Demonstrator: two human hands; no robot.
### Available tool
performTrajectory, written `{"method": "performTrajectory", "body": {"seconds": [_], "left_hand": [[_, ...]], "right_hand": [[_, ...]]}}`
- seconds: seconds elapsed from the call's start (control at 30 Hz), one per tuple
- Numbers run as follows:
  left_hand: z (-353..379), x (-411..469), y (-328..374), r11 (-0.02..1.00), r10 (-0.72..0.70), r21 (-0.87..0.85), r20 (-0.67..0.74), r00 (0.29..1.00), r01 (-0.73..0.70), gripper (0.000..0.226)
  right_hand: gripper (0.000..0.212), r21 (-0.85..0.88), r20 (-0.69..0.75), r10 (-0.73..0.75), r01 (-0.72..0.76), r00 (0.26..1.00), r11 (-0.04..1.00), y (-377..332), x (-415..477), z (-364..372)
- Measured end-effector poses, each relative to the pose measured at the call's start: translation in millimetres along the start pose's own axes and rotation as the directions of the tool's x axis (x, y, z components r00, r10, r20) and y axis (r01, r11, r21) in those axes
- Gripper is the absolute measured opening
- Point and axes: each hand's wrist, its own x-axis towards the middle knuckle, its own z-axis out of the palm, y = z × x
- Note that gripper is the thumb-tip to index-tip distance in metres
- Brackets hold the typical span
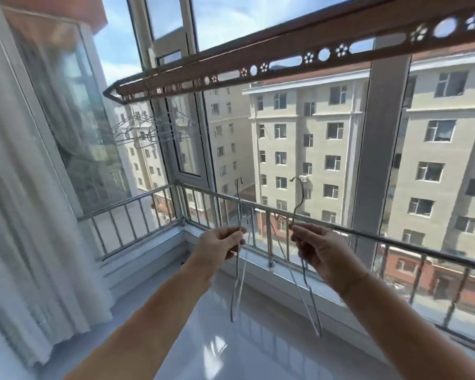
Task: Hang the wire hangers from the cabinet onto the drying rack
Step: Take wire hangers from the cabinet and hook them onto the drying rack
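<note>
My left hand (220, 246) pinches the neck of one thin wire hanger (237, 272), seen edge-on, hook upward. My right hand (320, 253) grips the neck of a second wire hanger (299, 275), its hook rising above the fingers and its body hanging down to the right. Both hands are raised at chest height, well below the brown drying rack bar (285, 54), which runs overhead from lower left to upper right and has flower-shaped holes. Several wire hangers (148, 130) hang bunched at the rack's far left end.
A metal safety railing (368, 233) runs along the window behind my hands. White curtains (25, 215) hang at the left. A glossy white sill or floor (244, 338) lies below. Large window panes and grey frames (373, 160) stand ahead.
</note>
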Motion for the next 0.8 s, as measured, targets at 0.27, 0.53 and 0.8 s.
{"method": "performTrajectory", "body": {"seconds": [0.27, 0.53, 0.8], "left_hand": [[-37, 129, 45, 0.995, 0.089, -0.050, -0.042, 0.995, -0.091, 0.016], [-79, 231, 70, 0.978, 0.144, -0.146, -0.040, 0.989, -0.149, 0.019], [-129, 325, 80, 0.970, 0.197, -0.153, 0.032, 0.980, -0.190, 0.019]], "right_hand": [[0.012, -0.005, 0.086, -0.092, 0.093, 0.992, 0.996, -37, 128, 55], [0.020, -0.059, 0.134, -0.173, 0.182, 0.976, 0.982, -58, 231, 95], [0.013, -0.062, 0.101, -0.245, 0.252, 0.964, 0.966, -53, 312, 149]]}}
